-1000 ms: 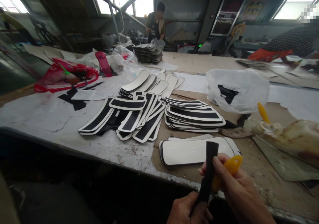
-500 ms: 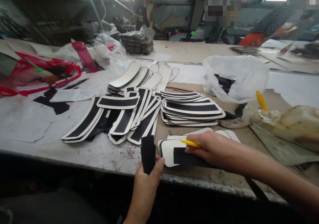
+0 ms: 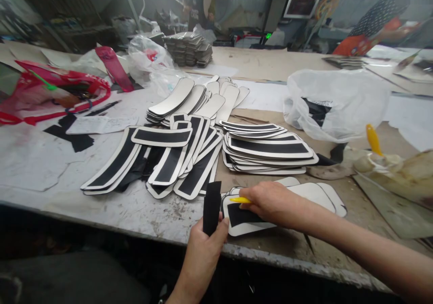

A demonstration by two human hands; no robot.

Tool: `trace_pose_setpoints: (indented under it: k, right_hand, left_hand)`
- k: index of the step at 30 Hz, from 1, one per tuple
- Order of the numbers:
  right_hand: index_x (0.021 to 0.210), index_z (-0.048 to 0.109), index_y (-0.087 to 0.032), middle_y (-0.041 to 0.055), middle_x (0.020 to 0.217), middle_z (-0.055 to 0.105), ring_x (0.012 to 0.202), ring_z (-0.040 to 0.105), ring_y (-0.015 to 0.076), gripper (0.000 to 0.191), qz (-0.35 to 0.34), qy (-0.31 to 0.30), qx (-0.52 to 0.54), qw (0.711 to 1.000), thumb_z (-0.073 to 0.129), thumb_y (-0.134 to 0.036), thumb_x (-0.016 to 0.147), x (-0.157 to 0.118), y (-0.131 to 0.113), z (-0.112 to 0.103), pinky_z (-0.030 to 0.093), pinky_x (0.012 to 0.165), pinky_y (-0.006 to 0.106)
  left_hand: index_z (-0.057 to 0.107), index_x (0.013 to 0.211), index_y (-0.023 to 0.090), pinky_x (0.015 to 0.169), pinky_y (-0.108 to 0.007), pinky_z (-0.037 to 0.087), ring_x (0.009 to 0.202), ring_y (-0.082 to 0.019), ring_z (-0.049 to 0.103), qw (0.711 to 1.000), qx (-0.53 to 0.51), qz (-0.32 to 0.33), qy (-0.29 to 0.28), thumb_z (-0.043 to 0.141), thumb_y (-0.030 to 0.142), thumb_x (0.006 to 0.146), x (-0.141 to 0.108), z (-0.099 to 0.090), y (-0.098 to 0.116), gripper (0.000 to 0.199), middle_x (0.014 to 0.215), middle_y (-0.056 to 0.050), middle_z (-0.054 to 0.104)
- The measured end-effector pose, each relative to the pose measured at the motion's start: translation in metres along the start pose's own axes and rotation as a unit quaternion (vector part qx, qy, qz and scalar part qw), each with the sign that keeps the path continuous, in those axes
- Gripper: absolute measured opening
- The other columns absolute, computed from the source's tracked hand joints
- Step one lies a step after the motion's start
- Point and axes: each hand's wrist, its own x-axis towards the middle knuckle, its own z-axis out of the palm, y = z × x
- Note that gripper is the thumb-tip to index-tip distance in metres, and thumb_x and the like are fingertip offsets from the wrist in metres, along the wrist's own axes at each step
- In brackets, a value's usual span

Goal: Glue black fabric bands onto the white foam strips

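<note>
My left hand (image 3: 207, 247) is closed around a bundle of black strips (image 3: 211, 207), held upright at the table's front edge. My right hand (image 3: 270, 203) is closed on a yellow tool (image 3: 241, 200), whose pointed end sticks out to the left; its other end is hidden. The fingers of that hand rest on a black strip (image 3: 238, 216) lying on the top white curved panel (image 3: 241, 229) of a small pile. Behind it sits a stack of white panels (image 3: 267, 147) with black strips on them. More stripped panels (image 3: 169, 164) lie fanned out to the left.
Plain white panels (image 3: 174, 97) are piled farther back. A clear plastic bag (image 3: 358, 103) with black material stands back right, near a stained wrapped bundle (image 3: 406, 173) with a yellow handle (image 3: 373, 139). A red bag (image 3: 20, 101) lies left. Two people are across the tables.
The black strip under my right hand now lies farther inside the panel's left border, with that hand lower over it. My left hand keeps its bundle. The view has tilted down slightly.
</note>
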Motion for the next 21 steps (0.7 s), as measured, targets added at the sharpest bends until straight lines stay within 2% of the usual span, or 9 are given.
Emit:
trace_pose_setpoints:
  k: [3, 6, 9, 12, 14, 17, 19, 21]
  right_hand:
    - [0.094, 0.065, -0.022, 0.0087, 0.08, 0.071, 0.073, 0.066, 0.025, 0.02, 0.003, 0.004, -0.005, 1.0, 0.049, -0.031, 0.087, 0.001, -0.002, -0.001, 0.038, 0.057, 0.027]
    - [0.094, 0.065, -0.022, 0.0076, 0.078, 0.07, 0.074, 0.067, 0.0242, 0.018, 0.006, 0.001, 0.0, 1.0, 0.05, -0.029, 0.086, 0.003, -0.004, -0.002, 0.037, 0.056, 0.026]
    - [0.093, 0.065, -0.022, 0.0078, 0.079, 0.07, 0.074, 0.066, 0.0239, 0.018, 0.008, 0.01, -0.001, 1.0, 0.049, -0.028, 0.086, 0.003, -0.007, -0.002, 0.037, 0.055, 0.026]
    - [0.09, 0.065, -0.021, 0.0082, 0.08, 0.07, 0.073, 0.066, 0.0246, 0.017, -0.004, 0.014, -0.007, 1.0, 0.052, -0.031, 0.085, -0.006, -0.004, -0.005, 0.036, 0.055, 0.027]
    - [0.087, 0.064, -0.021, 0.0076, 0.08, 0.07, 0.074, 0.065, 0.0252, 0.015, 0.009, -0.001, -0.012, 1.0, 0.055, -0.033, 0.083, -0.023, 0.007, -0.009, 0.036, 0.055, 0.027]
    - [0.082, 0.061, -0.021, 0.0062, 0.077, 0.067, 0.073, 0.062, 0.0239, 0.013, 0.109, -0.027, -0.008, 0.994, 0.053, -0.031, 0.084, -0.06, 0.033, -0.014, 0.035, 0.057, 0.027]
    - [0.078, 0.058, -0.021, 0.005, 0.074, 0.064, 0.068, 0.059, 0.0209, 0.018, 0.175, -0.012, 0.024, 0.984, 0.047, -0.032, 0.087, -0.085, 0.052, -0.014, 0.035, 0.057, 0.027]
    - [0.077, 0.054, -0.02, 0.0044, 0.074, 0.062, 0.066, 0.056, 0.0186, 0.025, 0.208, 0.03, 0.068, 0.975, 0.04, -0.035, 0.09, -0.105, 0.065, -0.01, 0.035, 0.058, 0.027]
  left_hand:
    - [0.058, 0.079, 0.015, 0.043, -0.022, 0.029, 0.046, -0.009, 0.036, 1.0, 0.012, 0.002, -0.003, 0.066, 0.05, 0.068, 0.0, 0.001, 0.005, 0.038, 0.051, 0.005, 0.043]
    - [0.058, 0.073, 0.014, 0.045, -0.022, 0.03, 0.047, -0.009, 0.036, 1.0, 0.011, 0.015, 0.015, 0.07, 0.047, 0.065, 0.0, 0.004, 0.011, 0.036, 0.053, 0.005, 0.043]
    - [0.059, 0.069, 0.013, 0.053, -0.023, 0.036, 0.056, -0.012, 0.043, 0.999, 0.004, 0.028, 0.027, 0.072, 0.044, 0.063, 0.001, 0.008, 0.014, 0.034, 0.057, 0.003, 0.048]
    - [0.063, 0.076, 0.012, 0.062, -0.027, 0.041, 0.065, -0.016, 0.05, 0.999, 0.029, 0.031, 0.03, 0.069, 0.043, 0.066, 0.003, 0.01, 0.013, 0.034, 0.064, 0.0, 0.055]
    - [0.064, 0.081, 0.011, 0.067, -0.029, 0.043, 0.069, -0.019, 0.053, 0.999, 0.033, 0.027, 0.034, 0.069, 0.045, 0.065, 0.005, 0.01, 0.01, 0.038, 0.069, -0.002, 0.059]
    - [0.064, 0.078, 0.011, 0.065, -0.029, 0.043, 0.069, -0.019, 0.053, 0.998, 0.033, 0.016, 0.042, 0.069, 0.048, 0.064, 0.008, 0.008, 0.007, 0.041, 0.068, -0.003, 0.059]
    - [0.063, 0.072, 0.011, 0.06, -0.027, 0.041, 0.064, -0.018, 0.051, 0.998, 0.043, 0.016, 0.05, 0.071, 0.048, 0.062, 0.01, 0.008, 0.005, 0.04, 0.064, -0.002, 0.057]
    - [0.061, 0.065, 0.012, 0.057, -0.026, 0.04, 0.06, -0.016, 0.049, 0.997, 0.047, 0.02, 0.063, 0.073, 0.047, 0.059, 0.01, 0.008, 0.006, 0.037, 0.06, 0.0, 0.054]
